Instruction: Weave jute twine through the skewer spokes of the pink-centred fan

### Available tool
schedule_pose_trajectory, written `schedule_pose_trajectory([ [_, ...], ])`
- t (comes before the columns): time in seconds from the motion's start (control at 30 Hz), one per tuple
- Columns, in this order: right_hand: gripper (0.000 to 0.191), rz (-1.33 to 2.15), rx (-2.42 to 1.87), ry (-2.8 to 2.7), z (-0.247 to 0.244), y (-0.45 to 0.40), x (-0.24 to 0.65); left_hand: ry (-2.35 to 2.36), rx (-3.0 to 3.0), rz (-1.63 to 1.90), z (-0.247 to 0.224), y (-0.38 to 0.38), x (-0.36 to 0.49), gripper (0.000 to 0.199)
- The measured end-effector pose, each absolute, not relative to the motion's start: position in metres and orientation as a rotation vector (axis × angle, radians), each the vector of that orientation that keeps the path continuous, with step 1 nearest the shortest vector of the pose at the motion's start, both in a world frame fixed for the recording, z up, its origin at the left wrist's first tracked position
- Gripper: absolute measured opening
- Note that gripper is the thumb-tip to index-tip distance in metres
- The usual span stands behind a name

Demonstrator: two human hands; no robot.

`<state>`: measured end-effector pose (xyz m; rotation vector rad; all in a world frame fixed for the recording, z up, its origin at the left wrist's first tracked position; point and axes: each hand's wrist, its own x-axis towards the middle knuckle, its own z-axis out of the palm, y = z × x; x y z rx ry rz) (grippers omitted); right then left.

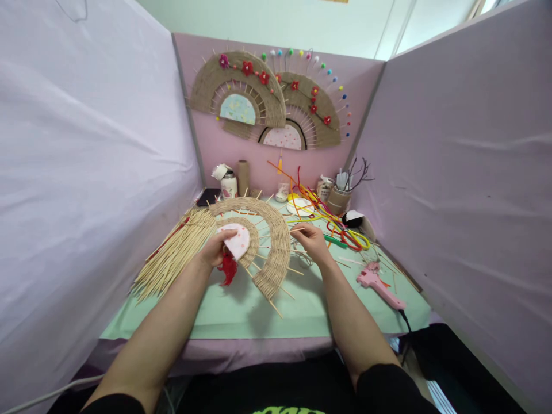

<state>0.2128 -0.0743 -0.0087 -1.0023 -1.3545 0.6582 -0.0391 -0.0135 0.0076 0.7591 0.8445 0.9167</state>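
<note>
A half-round woven fan [278, 241] of tan twine on thin wooden sticks is held up over the table, tilted. My left hand [214, 246] is closed on its inner end, thumb over the white half-circle with pink spots [238, 240]. Below that hand hangs a red tassel or feather-like tuft [228, 269]. At the fan's right outer edge, my right hand [309, 238] pinches the tip of one stick. Several other stick ends poke out beyond the twine. Whether the right fingers hold anything besides the stick is too small to tell.
A bundle of thin sticks [172, 253] lies at left beside a dark phone [209, 197]. Coloured pipe cleaners [345, 230] tangle at right, near a pink glue gun [382, 286] with a cord. Jars [338, 200] stand behind. Two finished fans [241, 69] hang on the back panel.
</note>
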Motion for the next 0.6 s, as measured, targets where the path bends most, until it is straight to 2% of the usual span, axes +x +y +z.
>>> schedule_pose_trajectory([
  [0.6,0.015,0.403,-1.044,-1.193,-0.014,-0.068,0.234,0.878,0.791,0.751,0.005,-0.011,-0.041,0.006],
])
